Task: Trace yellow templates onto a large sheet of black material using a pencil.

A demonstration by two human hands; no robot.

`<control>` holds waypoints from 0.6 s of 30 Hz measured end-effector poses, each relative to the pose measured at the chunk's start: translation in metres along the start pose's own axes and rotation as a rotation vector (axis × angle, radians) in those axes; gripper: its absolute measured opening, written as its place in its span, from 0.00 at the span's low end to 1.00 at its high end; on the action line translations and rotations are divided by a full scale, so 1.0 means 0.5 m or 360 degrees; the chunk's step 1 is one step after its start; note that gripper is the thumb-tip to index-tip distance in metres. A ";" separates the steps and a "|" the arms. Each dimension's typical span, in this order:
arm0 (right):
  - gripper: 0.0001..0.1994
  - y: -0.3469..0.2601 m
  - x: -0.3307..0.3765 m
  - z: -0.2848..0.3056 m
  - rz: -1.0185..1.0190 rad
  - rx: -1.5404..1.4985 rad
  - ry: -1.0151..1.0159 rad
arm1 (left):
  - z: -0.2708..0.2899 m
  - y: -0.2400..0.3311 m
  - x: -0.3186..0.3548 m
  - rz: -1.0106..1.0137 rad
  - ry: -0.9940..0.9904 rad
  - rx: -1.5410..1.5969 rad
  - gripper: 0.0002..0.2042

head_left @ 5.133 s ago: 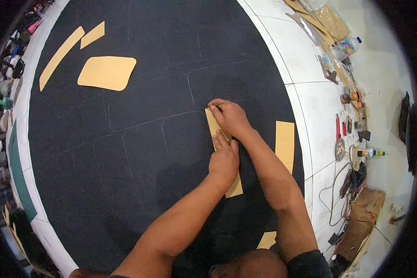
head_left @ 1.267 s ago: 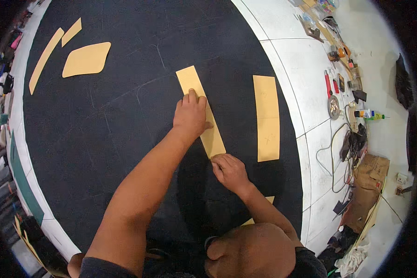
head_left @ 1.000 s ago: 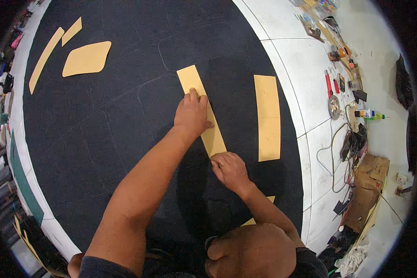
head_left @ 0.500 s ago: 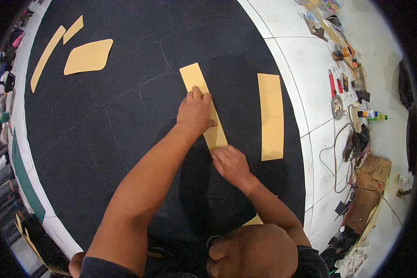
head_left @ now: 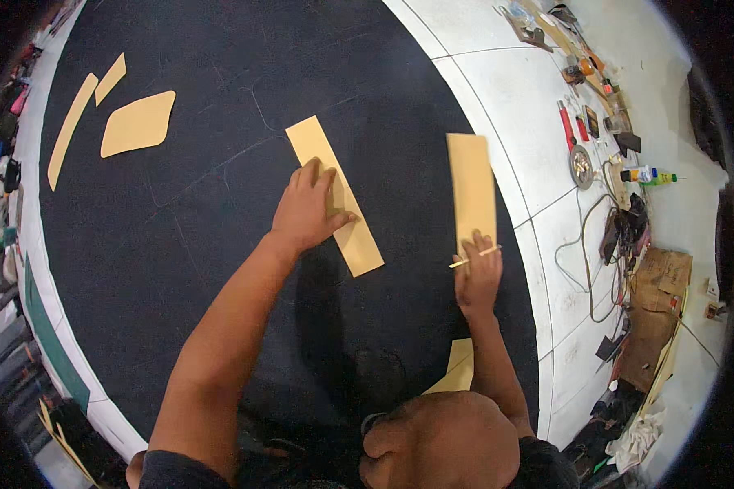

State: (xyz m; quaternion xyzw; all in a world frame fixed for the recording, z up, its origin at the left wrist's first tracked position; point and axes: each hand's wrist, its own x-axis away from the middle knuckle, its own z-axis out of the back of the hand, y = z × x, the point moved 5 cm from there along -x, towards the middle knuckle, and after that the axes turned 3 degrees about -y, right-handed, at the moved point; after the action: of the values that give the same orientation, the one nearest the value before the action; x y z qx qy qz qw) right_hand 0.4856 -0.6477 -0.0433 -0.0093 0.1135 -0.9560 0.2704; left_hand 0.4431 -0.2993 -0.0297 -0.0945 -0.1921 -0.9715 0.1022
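Across the middle of the dark fabric (head_left: 220, 342) lies a narrow yellow card strip (head_left: 359, 244), slanting down to the right. My left hand (head_left: 306, 208) presses on it, its fingers and thumb spread. To the right, my right hand (head_left: 479, 273) is at the lower end of a wider yellow card strip (head_left: 470, 183), fingertips over its surface. A thin pale pencil-like stick (head_left: 460, 263) is held crosswise between the right fingers. That strip's lower edge is hidden behind the hand, so I cannot tell whether it is pinched or only touched.
At the far left lie a rounded yellow card piece (head_left: 139, 124), a long curved one (head_left: 72, 134) and a small slanted one (head_left: 111, 79). Another card piece (head_left: 459, 367) is near my right forearm. Tools, a round metal dish (head_left: 581, 166) and a cable (head_left: 559, 259) line the white tiles.
My right hand has left the narrow strip and moved right to the wider strip, the pale stick now showing in its fingers. My left hand stays on the narrow strip. The view has shifted slightly.
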 end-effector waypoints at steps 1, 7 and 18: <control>0.16 0.023 0.020 0.002 -0.0107 -0.0059 -0.0005 | -0.002 -0.011 0.010 -0.0112 0.0132 0.0019 0.48; 0.14 0.063 0.068 0.026 -0.0285 -0.0143 0.0113 | 0.004 -0.042 0.013 0.0131 0.0211 -0.0189 0.51; 0.10 -0.153 -0.026 -0.035 0.0277 -0.0602 0.0044 | -0.026 0.075 -0.030 0.0054 0.0223 -0.0093 0.51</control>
State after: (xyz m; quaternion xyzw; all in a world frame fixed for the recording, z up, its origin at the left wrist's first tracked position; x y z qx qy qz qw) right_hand 0.4559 -0.5737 -0.0429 -0.0368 0.2951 -0.8907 0.3437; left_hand 0.4643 -0.3361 -0.0317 -0.0322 -0.1544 -0.9790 0.1289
